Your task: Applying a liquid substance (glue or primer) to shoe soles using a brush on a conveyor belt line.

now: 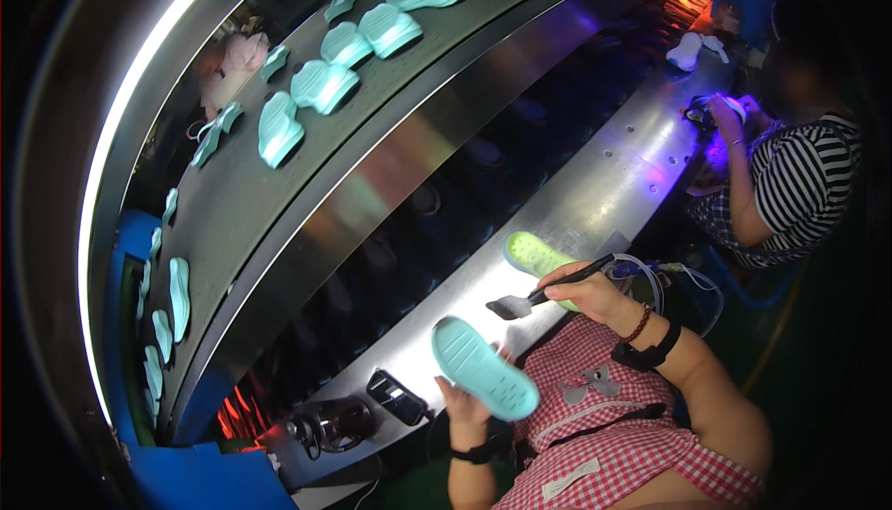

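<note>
A teal shoe sole (483, 366) is tilted up over the metal bench, held from beneath and at its edge by my left hand (465, 408). In my right hand (595, 298) is a flat brush (548, 291) with a dark handle, gripped between fingers and thumb. The brush's grey bristles point left, above the bench and apart from the teal sole. A lime-green sole with a pale blue rim (536, 253) lies on the bench just beyond my right hand, which covers part of it.
The narrow metal bench (641, 152) runs diagonally beside a dark conveyor belt (251, 189) carrying several teal soles. A phone (398, 397) and a dark glass jug (339, 424) stand at its near left end. A co-worker in stripes (806, 176) handles something under purple light at right. Clear tubes hang near my right wrist.
</note>
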